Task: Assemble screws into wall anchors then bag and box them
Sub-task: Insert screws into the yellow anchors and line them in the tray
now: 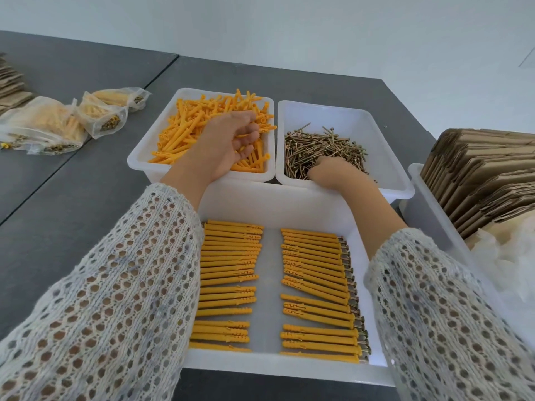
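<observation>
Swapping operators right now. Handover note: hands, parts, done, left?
Left hand: over the anchor bin, fingers curled round a few loose orange anchors.
Right hand: down in the screw bin on the screws; grip blurred, cannot tell.
Done: two rows of assembled anchors in the near tray; some filled bags far left.
Left: assemble more, bag the tray's rows, box them. Flat cartons stacked at right.

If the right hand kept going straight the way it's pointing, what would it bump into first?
Most likely the pile of screws: the right hand already reaches into their white bin, fingers hidden.
</observation>
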Demonstrator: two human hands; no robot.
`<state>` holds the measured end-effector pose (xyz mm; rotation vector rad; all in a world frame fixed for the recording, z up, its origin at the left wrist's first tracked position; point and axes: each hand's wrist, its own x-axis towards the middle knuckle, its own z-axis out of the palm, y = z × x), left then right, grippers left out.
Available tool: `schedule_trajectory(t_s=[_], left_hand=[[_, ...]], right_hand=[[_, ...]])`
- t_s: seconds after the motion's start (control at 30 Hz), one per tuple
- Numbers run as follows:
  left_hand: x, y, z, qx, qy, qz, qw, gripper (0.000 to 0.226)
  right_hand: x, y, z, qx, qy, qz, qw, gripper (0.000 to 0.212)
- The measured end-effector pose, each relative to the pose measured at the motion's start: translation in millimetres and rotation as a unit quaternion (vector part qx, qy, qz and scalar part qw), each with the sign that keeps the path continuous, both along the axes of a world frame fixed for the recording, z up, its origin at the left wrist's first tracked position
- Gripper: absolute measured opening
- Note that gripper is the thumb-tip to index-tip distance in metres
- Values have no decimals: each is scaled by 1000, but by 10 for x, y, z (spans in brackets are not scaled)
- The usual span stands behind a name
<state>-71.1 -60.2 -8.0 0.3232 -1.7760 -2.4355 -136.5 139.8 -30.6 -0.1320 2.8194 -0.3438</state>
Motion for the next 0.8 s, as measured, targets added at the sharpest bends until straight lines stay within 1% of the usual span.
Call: schedule_trajectory(t_s=[0.07,0.1,0.13,0.2,0.23,0.27,0.3,0.33,0.4,0.47,0.5,0.53,0.63,0.73,0.8], left_hand=[[-7,7,-10,-20,-1,-5,1000,24],[-13,9,-18,-33,-4,-7,999,24],[-23,12,-24,-48,-6,-8,999,23],[-43,26,-45,-98,-4,-5,995,22],[-52,29,-61,-143,2,-1,990,22],[-59,33,-86,-209,11,6,978,22],[-61,44,-118,-288,23,12,957,22],[-54,73,-152,-366,41,17,930,22],[-32,166,-216,-500,81,25,862,25],[-28,260,-272,-608,98,43,787,29],[-25,286,-279,-639,89,52,762,30],[-22,293,-272,-650,73,53,755,29],[-30,254,-266,-631,24,30,775,27],[-48,262,-293,-651,18,32,759,27],[-59,272,-306,-654,20,33,755,27]], right_hand=[[2,-9,-4,4,-13,-14,1000,54],[8,-6,-5,2,-12,-19,1000,52],[17,-3,-6,0,-7,-23,1000,46],[4,12,-21,-1,2,-18,1000,26],[-9,5,-17,6,0,-8,1000,21],[-27,-8,-12,9,-4,3,1000,24],[-47,-19,-12,5,-8,10,1000,29],[-56,-26,-1,-4,-11,13,1000,33],[-67,-33,26,-19,-14,17,1000,36],[-61,-38,44,-26,-18,23,999,35],[-51,-34,48,-30,-18,26,999,35],[-38,-30,53,-35,-16,25,999,34],[7,7,26,-79,19,7,997,32],[66,45,-13,-119,91,-10,989,23],[93,39,-17,-132,141,-11,981,18]])
